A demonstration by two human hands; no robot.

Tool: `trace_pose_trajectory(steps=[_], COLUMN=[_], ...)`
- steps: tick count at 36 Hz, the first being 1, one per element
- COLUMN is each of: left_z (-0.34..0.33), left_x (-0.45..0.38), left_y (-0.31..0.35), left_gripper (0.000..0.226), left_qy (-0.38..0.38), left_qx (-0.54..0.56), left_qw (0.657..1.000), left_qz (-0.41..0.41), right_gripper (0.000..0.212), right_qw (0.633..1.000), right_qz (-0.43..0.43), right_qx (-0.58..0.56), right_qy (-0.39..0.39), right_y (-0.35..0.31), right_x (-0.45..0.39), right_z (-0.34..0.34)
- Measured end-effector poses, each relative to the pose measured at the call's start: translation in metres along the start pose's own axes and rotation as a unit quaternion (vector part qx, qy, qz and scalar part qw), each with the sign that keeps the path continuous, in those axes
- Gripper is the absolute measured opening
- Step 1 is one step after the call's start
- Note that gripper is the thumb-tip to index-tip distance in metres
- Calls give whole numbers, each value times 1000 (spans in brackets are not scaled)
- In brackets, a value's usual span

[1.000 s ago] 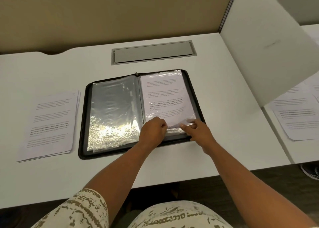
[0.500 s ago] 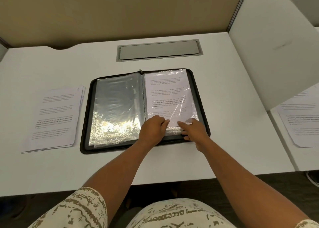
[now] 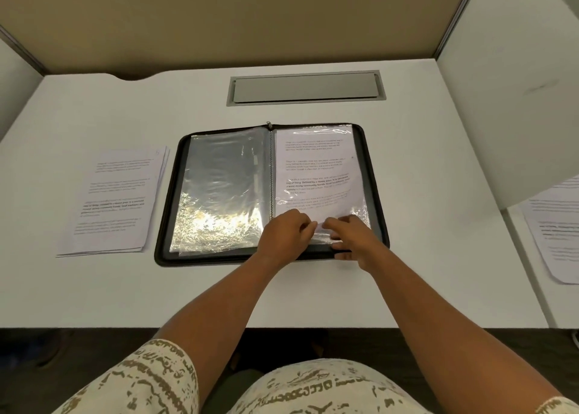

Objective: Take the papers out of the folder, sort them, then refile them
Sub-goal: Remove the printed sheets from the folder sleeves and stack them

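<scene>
Zip folder point(image 3: 374, 175), black — lying open and flat at the middle of the white desk point(image 3: 94, 288). Left leaf: empty clear plastic sleeve point(image 3: 219, 191), glare along its near end. Right leaf: sleeve holding a printed sheet point(image 3: 316, 169).

Left hand point(image 3: 286, 235): fingers curled, pinching the near edge of the right-hand sleeve.

Right hand point(image 3: 352, 240): fingers bent onto the same edge, just beside the left; whether it pinches or only presses, cannot tell.

Stack of printed papers point(image 3: 116, 200) — on the desk left of the folder, near but apart.

Further printed sheets point(image 3: 554, 241): neighbouring surface, far right.

Grey cable-tray lid point(image 3: 305, 88): set into the desk beyond the folder.
</scene>
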State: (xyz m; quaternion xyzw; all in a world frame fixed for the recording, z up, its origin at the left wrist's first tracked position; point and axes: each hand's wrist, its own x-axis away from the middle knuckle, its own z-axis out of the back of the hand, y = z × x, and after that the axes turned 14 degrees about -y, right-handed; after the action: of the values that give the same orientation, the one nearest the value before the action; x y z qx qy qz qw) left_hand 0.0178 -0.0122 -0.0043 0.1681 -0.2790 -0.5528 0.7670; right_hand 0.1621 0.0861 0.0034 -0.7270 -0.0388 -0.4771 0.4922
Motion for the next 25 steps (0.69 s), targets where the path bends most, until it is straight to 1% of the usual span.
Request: trace_pose_trajectory(steps=[2, 4, 7, 9, 11, 15, 18, 20, 23, 25], left_z=[0, 1, 3, 3, 3, 0, -2, -1, 0, 2], left_x=[-1, -1, 0, 1, 2, 6, 10, 14, 20, 24], left_y=[2, 3, 4, 3, 1, 0, -1, -2, -9, -16], left_gripper=[29, 29, 30, 30, 29, 23, 24, 24, 22, 23], left_qy=[12, 22, 24, 25, 27, 26, 28, 30, 32, 33], left_qx=[11, 14, 5, -3, -4, 3, -8, -6, 12, 26], left_qw=[1000, 1000, 1000, 1000, 1000, 999, 999, 999, 999, 999], left_qz=[2, 2, -1, -4, -9, -30, -38, -31, -14, 8], right_gripper=[65, 63, 46, 32, 22, 23, 16, 14, 5, 7], right_qw=[1000, 999, 995, 991, 986, 972, 964, 966, 967, 969], right_qz=[7, 26, 36, 41, 44, 68, 68, 63, 70, 67], right_qx=[18, 23, -16, -53, -83, -123, -94, -80, -93, -110], right_qy=[-19, 20, 94, 117, 139, 189, 239, 239, 225, 211], right_y=[3, 6, 8, 9, 9, 2, 2, 7, 5, 6], right_x=[1, -1, -3, -5, -7, -13, -19, -25, -14, -6], right_z=[-2, -6, -10, -11, -10, -8, -4, 2, 1, -1])
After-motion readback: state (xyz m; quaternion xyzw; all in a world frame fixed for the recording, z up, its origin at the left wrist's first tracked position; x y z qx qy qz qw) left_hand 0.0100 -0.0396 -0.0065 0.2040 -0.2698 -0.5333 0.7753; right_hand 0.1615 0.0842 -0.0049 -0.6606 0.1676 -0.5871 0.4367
